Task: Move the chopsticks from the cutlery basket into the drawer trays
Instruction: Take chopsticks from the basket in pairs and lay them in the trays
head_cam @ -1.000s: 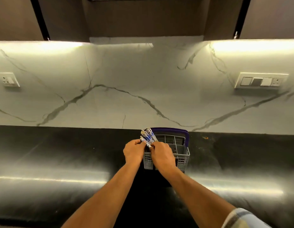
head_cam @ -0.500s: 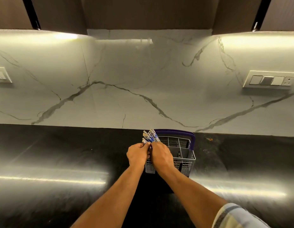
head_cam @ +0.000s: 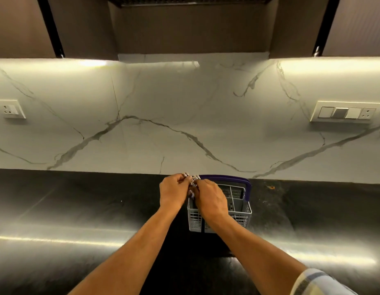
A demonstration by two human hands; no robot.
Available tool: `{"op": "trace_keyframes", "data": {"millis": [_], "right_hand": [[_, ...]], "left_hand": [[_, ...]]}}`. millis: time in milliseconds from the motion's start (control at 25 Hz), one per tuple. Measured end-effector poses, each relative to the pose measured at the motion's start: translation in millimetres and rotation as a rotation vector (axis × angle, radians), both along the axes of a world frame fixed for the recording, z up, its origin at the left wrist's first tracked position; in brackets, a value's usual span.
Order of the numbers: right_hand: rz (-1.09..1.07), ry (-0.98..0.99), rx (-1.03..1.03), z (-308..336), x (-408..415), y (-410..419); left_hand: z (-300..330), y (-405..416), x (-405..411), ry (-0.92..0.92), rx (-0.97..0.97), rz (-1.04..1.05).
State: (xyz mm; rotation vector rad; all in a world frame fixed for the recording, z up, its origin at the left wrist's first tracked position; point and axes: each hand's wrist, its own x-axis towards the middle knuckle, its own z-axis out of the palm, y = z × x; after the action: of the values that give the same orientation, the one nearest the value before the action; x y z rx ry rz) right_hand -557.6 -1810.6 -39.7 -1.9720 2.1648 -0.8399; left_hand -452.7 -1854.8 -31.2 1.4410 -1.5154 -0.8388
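Pickup step: left hand (head_cam: 172, 191) and right hand (head_cam: 209, 199) both closed around a bundle of chopsticks (head_cam: 192, 179) standing in the left end of the cutlery basket (head_cam: 238, 211) on the dark counter (head_cam: 78, 209). Next: lift bundle straight up and clear. Drawer trays not in view.

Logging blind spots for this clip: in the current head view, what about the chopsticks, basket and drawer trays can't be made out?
- Chopsticks: only the top ends show; the left hand and right hand cover the rest, so the count is unclear.
- Cutlery basket: its left compartments are behind the right hand.
- Drawer trays: none in the head view.
- Speck on the counter: too small to identify.
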Motion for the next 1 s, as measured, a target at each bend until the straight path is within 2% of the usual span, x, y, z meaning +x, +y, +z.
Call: {"op": "trace_keyframes", "data": {"millis": [120,200,360,480,640,760,1000], "right_hand": [[0.028,-0.025,-0.173,33,2,5],[0.031,-0.092,-0.258,56,3,6],[0.064,-0.252,-0.351,100,-6,20],[0.111,-0.362,-0.355,128,-18,33],[0.182,-0.496,-0.289,160,-33,51],[0.246,-0.511,-0.228,175,-42,60],[0.284,-0.562,-0.261,190,-52,83]], "left_hand": [[44,3,12,-0.056,-0.187,-0.064],[79,3,17,0.009,-0.251,-0.100],[159,13,21,0.212,-0.255,-0.253],[209,29,21,0.242,-0.262,-0.353],[256,52,20,0.176,-0.315,-0.400],[272,66,15,0.166,-0.330,-0.430],[288,90,-2,0.176,-0.432,-0.505]]}}
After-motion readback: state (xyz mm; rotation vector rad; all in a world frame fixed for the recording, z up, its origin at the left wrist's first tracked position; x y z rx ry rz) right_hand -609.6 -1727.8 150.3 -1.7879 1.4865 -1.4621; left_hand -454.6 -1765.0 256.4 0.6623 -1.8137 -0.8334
